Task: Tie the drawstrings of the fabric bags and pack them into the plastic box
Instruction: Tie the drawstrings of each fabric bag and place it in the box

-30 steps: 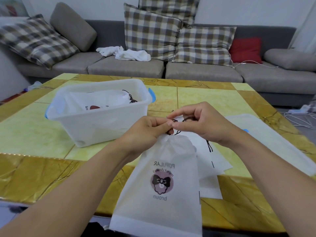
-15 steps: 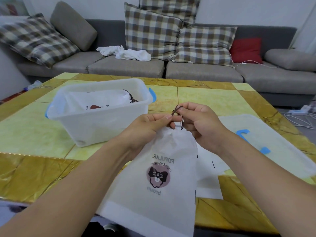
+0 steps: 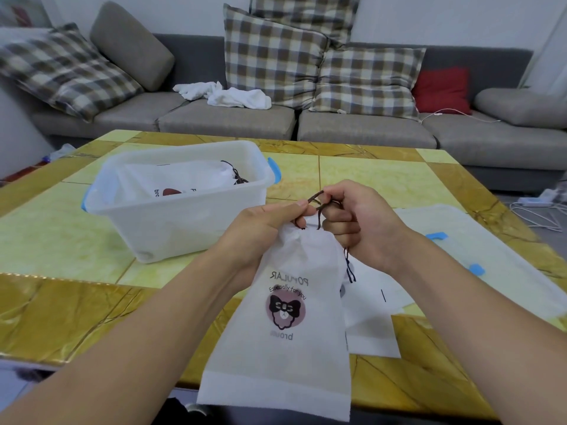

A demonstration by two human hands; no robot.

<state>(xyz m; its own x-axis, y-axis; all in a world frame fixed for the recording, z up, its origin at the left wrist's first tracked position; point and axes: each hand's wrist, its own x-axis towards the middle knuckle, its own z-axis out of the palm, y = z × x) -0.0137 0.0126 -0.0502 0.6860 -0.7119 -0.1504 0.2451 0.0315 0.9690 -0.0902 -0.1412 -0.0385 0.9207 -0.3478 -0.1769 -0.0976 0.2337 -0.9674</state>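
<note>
grey sofa point(image 3: 233, 121) w/ plaid cushions point(image 3: 273, 53)

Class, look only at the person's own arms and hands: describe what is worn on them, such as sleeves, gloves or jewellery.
Nothing is worn. The left hand and right hand are bare, with no gloves, rings, watch or bracelet visible. Both forearms are uncovered as far as the frame shows; no sleeve appears.

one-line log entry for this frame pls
phase: tying | left hand: pinches drawstring | right hand: grips drawstring | bag: gathered | plastic box: one bag inside

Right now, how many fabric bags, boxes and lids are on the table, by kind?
Fabric bags: 3, held bag, bag in the box, flat bag on the table
Plastic box: 1
Lid: 1
Total: 5
</note>
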